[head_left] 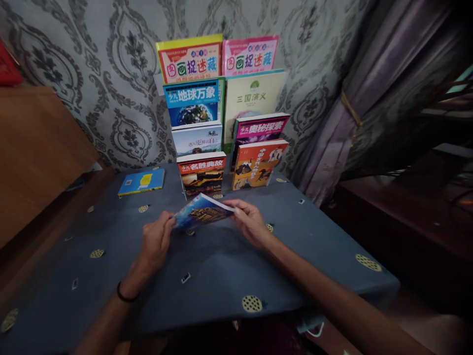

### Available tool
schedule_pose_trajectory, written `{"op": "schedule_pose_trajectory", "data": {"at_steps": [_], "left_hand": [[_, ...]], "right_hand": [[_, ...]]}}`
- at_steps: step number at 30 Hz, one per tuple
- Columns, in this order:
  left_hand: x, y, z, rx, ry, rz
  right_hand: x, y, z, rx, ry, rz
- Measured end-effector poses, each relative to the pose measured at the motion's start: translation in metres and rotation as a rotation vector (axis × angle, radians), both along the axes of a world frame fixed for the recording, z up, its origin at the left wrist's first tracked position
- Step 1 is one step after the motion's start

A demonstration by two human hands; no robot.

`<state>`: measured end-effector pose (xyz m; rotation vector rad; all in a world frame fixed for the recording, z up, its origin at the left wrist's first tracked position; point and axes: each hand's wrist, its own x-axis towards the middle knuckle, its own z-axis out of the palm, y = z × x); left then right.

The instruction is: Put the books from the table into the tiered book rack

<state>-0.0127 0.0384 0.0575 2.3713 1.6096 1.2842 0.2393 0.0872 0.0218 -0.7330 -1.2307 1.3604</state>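
Eight or more books already stand in tiers against the wall in the head view. Two remain outside them: a blue paperback flat on the pineapple-print tablecloth, and a gold-lettered blue book held tilted before the tiers, left hand curled at one edge, right hand pinching the opposite corner.

This looks like a room in a home. Grey damask-patterned wallpaper spans the top of the frame, a mauve curtain gathered by a tieback hangs at upper right, and a brown wooden piece of furniture stands at left. Across the centre, a dark blue cloth printed with yellow pineapples covers the table, with children's books displayed in tiers toward the wall.
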Motion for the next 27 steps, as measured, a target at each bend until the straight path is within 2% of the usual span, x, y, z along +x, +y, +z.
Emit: {"op": "schedule_pose_trajectory", "data": {"at_steps": [3, 7, 9, 13, 15, 18, 23, 25, 27], "left_hand": [[0.008, 0.004, 0.015, -0.062, -0.219, 0.044], [0.023, 0.011, 0.021, -0.086, -0.506, 0.047], [0.029, 0.015, 0.015, -0.141, -0.628, 0.03], [0.038, 0.02, -0.013, -0.457, -0.977, -0.052], [0.039, 0.023, -0.029, -0.578, -1.089, -0.069], [0.039, 0.026, -0.045, -0.59, -1.007, -0.037], [0.04, 0.022, -0.05, -0.315, -0.433, -0.032], [0.046, 0.017, -0.047, -0.344, -0.292, -0.094], [0.053, 0.012, -0.041, -0.437, -0.241, -0.162]], "right_hand": [[-0.015, 0.0, 0.007, 0.009, 0.119, 0.04], [-0.036, -0.008, 0.003, -0.061, 0.104, 0.156], [-0.039, -0.012, -0.001, -0.093, 0.082, 0.174], [-0.031, -0.019, -0.005, -0.122, 0.033, 0.181], [-0.027, -0.021, -0.006, -0.125, 0.018, 0.167], [-0.027, -0.022, -0.01, -0.157, 0.021, 0.119], [-0.029, -0.017, -0.022, -0.271, 0.021, 0.0], [-0.029, -0.015, -0.024, -0.304, 0.022, -0.005], [-0.028, -0.015, -0.024, -0.336, 0.036, 0.019]]}}
